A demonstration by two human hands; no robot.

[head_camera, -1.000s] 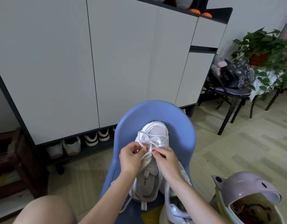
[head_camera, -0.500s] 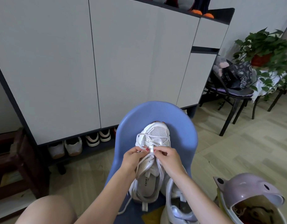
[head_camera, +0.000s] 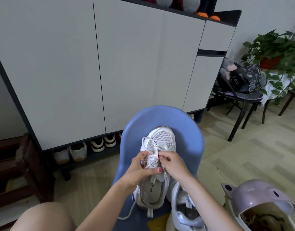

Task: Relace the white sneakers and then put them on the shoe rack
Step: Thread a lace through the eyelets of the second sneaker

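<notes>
A white mesh sneaker (head_camera: 161,139) lies on a blue plastic chair (head_camera: 190,135), toe pointing away from me. Its white lace (head_camera: 149,140) loops loosely over the toe area. My left hand (head_camera: 140,170) grips the lace across the sneaker's tongue, thumb pressed over it. My right hand (head_camera: 173,164) pinches the lace at the eyelets, fingertips meeting the left hand's. A second white sneaker (head_camera: 185,212) lies beside the first, at the chair's near right. The shoe rack shelf (head_camera: 87,160) runs under the white cabinet, holding several shoes.
A tall white cabinet (head_camera: 126,64) stands behind the chair. A dark wooden stool (head_camera: 23,167) is at the left. A lilac-lidded bin (head_camera: 258,200) sits at the lower right. A black chair with a bag (head_camera: 243,80) and a potted plant (head_camera: 276,47) stand at the right. My bare knee (head_camera: 43,217) is at the lower left.
My left hand has turned and closed over the lace across the tongue. Both hands have shifted slightly toward the toe, and the lace loops over the toe have loosened outward.
</notes>
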